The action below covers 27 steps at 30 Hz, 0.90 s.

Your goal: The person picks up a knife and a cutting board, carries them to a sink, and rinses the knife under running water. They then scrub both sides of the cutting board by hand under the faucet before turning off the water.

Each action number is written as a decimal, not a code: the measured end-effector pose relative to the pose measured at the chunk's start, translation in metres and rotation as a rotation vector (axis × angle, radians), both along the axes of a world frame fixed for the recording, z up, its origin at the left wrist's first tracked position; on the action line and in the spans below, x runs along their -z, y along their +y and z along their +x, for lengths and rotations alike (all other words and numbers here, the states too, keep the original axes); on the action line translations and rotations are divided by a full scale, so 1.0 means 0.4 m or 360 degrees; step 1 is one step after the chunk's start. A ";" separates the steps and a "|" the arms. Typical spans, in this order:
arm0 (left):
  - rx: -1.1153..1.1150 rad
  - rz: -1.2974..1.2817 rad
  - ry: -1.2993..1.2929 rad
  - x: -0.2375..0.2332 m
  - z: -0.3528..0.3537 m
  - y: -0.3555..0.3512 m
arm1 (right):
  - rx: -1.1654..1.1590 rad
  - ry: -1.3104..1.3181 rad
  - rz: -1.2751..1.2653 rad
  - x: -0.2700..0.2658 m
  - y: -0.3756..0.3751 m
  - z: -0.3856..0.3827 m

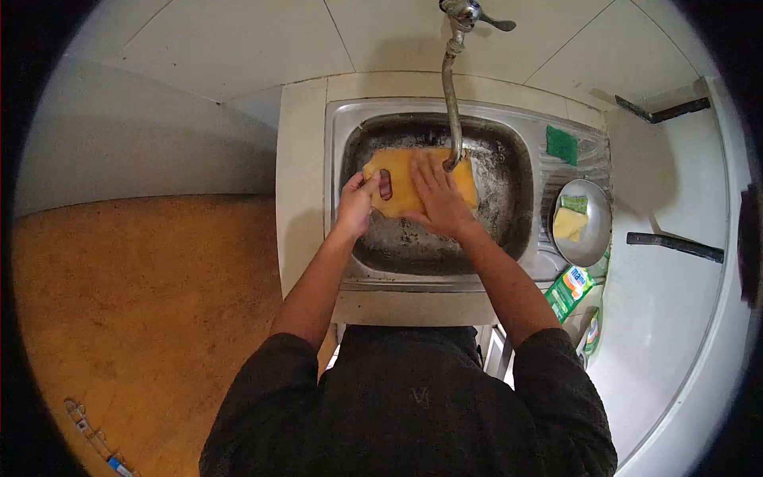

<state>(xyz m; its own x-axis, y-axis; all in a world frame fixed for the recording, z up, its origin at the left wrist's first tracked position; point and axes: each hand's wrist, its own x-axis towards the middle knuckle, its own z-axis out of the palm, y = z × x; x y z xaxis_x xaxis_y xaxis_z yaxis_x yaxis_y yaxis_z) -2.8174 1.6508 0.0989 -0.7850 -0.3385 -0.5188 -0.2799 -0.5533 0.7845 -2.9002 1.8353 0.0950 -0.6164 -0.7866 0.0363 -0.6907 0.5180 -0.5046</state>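
Observation:
A yellow-orange board [401,205] with a handle hole near its left end is over the metal sink basin [505,219], under the curved faucet spout [451,95]. My left hand [356,205] grips the board's left edge, thumb on top and the other fingers partly hidden; some fingers show through the hole. Flat on the board's upper face lies my right hand [439,197], its fingers stretched out and holding nothing. The spout's tip is just beside and above the right hand.
On the drainboard to the right are a green scouring pad [562,145] and a metal bowl [592,242] with a yellow sponge [569,224] inside. A green packet [569,292] sits at the sink's lower right corner. Two black brackets [675,245] are on the right.

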 end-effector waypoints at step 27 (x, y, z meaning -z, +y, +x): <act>0.0433 -0.1535 -0.0121 -0.032 -0.069 0.047 | 0.1509 -0.1061 -0.0905 0.091 0.135 -0.032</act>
